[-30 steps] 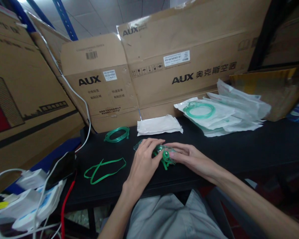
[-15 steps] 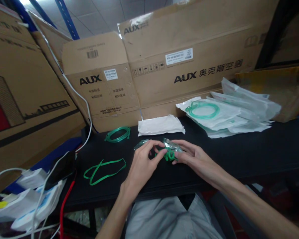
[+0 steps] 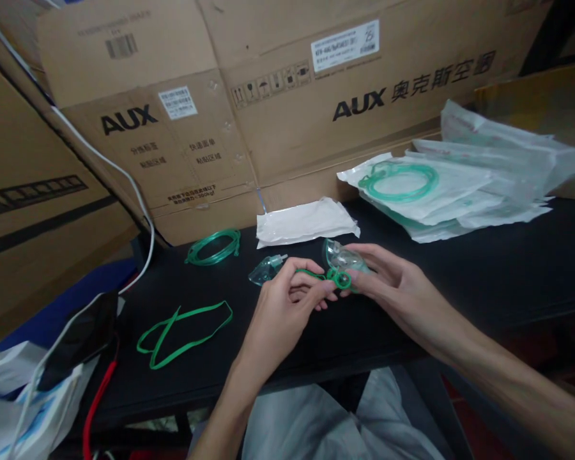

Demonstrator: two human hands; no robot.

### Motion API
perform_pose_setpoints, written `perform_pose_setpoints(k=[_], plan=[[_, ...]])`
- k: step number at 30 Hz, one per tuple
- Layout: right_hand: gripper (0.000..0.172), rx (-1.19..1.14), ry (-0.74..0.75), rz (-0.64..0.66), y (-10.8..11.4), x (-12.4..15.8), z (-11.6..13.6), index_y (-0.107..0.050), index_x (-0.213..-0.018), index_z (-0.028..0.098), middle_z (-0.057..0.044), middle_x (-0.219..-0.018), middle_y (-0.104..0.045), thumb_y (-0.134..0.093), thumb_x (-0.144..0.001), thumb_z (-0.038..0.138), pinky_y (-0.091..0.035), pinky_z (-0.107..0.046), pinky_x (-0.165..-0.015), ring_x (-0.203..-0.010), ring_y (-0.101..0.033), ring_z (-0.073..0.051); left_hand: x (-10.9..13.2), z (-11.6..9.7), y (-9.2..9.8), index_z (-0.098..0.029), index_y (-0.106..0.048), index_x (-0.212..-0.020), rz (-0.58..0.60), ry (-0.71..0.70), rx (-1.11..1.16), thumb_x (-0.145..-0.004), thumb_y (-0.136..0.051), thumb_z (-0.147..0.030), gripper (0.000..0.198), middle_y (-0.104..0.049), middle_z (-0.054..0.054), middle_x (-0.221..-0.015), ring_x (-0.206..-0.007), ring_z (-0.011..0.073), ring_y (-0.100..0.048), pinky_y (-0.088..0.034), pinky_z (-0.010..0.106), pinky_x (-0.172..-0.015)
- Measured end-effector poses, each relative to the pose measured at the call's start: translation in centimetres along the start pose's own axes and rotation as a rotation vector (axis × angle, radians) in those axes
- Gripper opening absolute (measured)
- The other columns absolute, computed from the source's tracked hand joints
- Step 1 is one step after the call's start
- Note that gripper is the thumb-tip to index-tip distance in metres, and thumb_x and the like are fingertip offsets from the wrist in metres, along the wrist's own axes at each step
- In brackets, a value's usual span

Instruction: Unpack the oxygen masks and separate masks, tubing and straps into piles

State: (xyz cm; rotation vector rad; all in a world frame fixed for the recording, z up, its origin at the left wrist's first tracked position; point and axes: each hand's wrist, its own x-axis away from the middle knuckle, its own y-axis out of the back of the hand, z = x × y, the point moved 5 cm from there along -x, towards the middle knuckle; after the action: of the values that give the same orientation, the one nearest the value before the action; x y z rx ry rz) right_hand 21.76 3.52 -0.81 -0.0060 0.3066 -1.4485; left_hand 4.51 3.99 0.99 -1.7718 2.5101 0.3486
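My right hand [image 3: 386,275] is closed around a clear oxygen mask [image 3: 344,257], held just above the dark table. A coiled green elastic strap [image 3: 340,278] sits between my hands, against the mask. Thumb and fingers of my left hand [image 3: 294,300] pinch this strap, and a strand of it runs over the fingers. Behind the left hand lies a second clear mask [image 3: 267,269], partly hidden by that hand. Another green strap [image 3: 186,313] is spread in a loose loop on the table to the left.
A coil of green tubing [image 3: 214,247] and a white packet [image 3: 306,223] lie toward the back. Packaged tubing [image 3: 402,182] tops a pile of pouches [image 3: 489,191] at right. Cardboard boxes [image 3: 287,134] wall the back. Cables and a power strip [image 3: 52,409] crowd the left.
The view has tilted down and come closer. The mask in my right hand shows more clearly, and a strand of the green strap now stretches across my left fingers.
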Motion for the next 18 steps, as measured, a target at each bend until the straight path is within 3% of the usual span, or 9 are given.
perform_pose_setpoints(k=[6, 10, 14, 18], plan=[[0.049, 0.123, 0.003, -0.021, 0.0, -0.3, 0.3, -0.070, -0.114, 0.025, -0.009, -0.119, -0.076, -0.085, -0.077, 0.054, -0.060, -0.041, -0.098, -0.114, -0.072, -0.030, 0.2, -0.7, -0.1, -0.019, -0.074, -0.097, 0.031, -0.109, -0.296, -0.097, -0.067, -0.028, 0.011, -0.071, -0.001, -0.081, -0.072, 0.0109, -0.062, -0.047, 0.023, -0.071], [0.048, 0.206, -0.025, -0.009, -0.1, -0.2, 0.6, -0.072, -0.113, 0.025, -0.009, -0.113, -0.078, -0.083, -0.079, 0.057, -0.062, -0.041, -0.095, -0.108, -0.074, -0.031, 0.4, -1.2, -0.3, -0.019, -0.071, -0.090, 0.018, -0.164, -0.425, -0.099, -0.066, -0.031, 0.016, -0.060, -0.003, -0.076, -0.066, 0.0100, -0.050, -0.038, 0.023, -0.064], [0.048, 0.176, -0.009, -0.067, 0.3, 0.2, 0.6, -0.072, -0.118, 0.026, -0.008, -0.114, -0.079, -0.083, -0.081, 0.053, -0.062, -0.044, -0.096, -0.105, -0.075, -0.030, 0.4, -1.5, -0.5, -0.019, -0.068, -0.091, 0.052, -0.194, -0.475, -0.101, -0.061, -0.027, 0.015, -0.058, -0.002, -0.078, -0.067, 0.0106, -0.049, -0.038, 0.024, -0.064], [0.048, 0.060, -0.020, -0.154, 0.9, 0.5, 0.1, -0.070, -0.122, 0.026, -0.008, -0.118, -0.078, -0.082, -0.083, 0.050, -0.065, -0.046, -0.093, -0.107, -0.075, -0.030, 0.7, -1.7, 0.8, -0.019, -0.064, -0.083, 0.093, -0.119, -0.576, -0.099, -0.060, -0.025, 0.018, -0.055, -0.003, -0.074, -0.066, 0.0117, -0.049, -0.036, 0.025, -0.062]])
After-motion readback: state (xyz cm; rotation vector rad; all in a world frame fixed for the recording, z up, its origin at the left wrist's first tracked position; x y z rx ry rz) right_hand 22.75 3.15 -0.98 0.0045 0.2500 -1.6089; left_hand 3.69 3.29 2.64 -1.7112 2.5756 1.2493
